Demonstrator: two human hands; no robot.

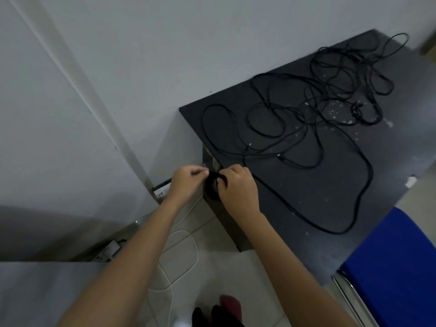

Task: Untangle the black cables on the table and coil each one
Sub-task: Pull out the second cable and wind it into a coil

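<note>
Black cables (306, 119) lie in a loose tangle across the dark table (389, 149), with one thick loop (363, 185) sweeping toward the near right edge. Just off the table's left edge, both hands meet on a small black coil of cable (212, 185). My left hand (186, 182) pinches the coil's upper part with closed fingers. My right hand (238, 187) grips the coil from the right and hides most of it. A strand runs from the coil up onto the table.
A blue chair (396, 267) stands at the table's near right corner. A white cable (181, 260) loops on the tiled floor below my arms. Grey walls close in the left and back. A power strip (111, 250) lies by the wall base.
</note>
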